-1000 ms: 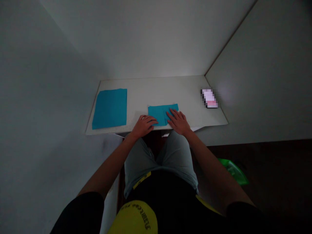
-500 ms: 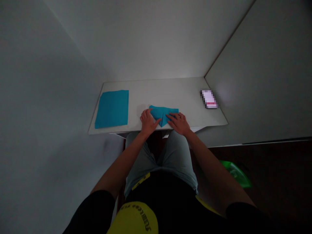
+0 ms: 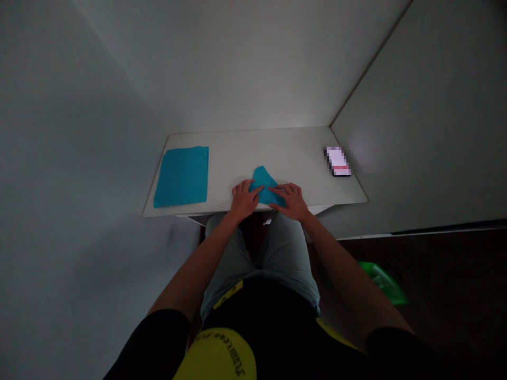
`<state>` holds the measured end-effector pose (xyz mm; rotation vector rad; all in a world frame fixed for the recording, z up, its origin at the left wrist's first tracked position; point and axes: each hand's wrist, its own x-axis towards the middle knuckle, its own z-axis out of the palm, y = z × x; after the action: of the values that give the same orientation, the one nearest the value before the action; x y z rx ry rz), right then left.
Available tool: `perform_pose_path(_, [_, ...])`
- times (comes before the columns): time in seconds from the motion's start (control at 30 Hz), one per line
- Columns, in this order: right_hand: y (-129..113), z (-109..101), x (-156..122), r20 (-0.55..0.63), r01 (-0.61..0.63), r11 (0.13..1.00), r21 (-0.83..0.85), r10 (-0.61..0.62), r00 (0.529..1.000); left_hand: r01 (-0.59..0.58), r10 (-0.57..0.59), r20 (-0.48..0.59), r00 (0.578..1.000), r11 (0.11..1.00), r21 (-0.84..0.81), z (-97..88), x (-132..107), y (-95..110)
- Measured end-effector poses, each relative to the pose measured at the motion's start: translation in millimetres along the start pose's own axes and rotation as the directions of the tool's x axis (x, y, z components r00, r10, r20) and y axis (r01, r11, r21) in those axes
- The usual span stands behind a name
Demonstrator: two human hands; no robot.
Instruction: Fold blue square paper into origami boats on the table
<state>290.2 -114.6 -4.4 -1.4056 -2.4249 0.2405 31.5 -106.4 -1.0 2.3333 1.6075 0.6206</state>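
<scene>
A folded teal paper (image 3: 264, 186) lies near the front edge of the white table (image 3: 277, 148), its peak pointing away from me. My left hand (image 3: 245, 199) presses on its left side, and my right hand (image 3: 290, 201) lies over its right side, with the fingertips of both hands close together. Part of the paper is hidden beneath my fingers. A flat square teal sheet (image 3: 181, 177) lies untouched to the left of both hands.
A pixelated phone (image 3: 337, 161) lies at the table's right end. White walls rise behind and beside the table. My grey shorts (image 3: 257, 258) show below its front edge, and a green plastic bag (image 3: 383, 282) lies on the dark floor at right.
The paper has changed from a wide shape with a point toward me to a narrower peaked shape pointing away. My hands have moved closer together on it.
</scene>
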Motion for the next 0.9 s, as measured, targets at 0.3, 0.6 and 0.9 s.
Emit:
perform_pose_path(0.3, [3,-4,-4,0.121,0.204,0.979,-0.013,-0.201,0.972,-0.046,0.046,0.071,0.996,0.999,-0.002,-14.8,15,-16])
perform_pose_path(0.6, [-7,0,-7,0.094,0.120,0.992,-0.040,-0.116,0.989,-0.295,0.294,0.208,0.933,0.955,-0.025,-24.2,-15,-17])
perform_pose_path(0.9, [28,-15,-17,0.097,0.058,0.998,0.018,-0.059,0.994,-0.311,0.340,0.235,0.911,0.938,-0.152,-34.7,-18,-49])
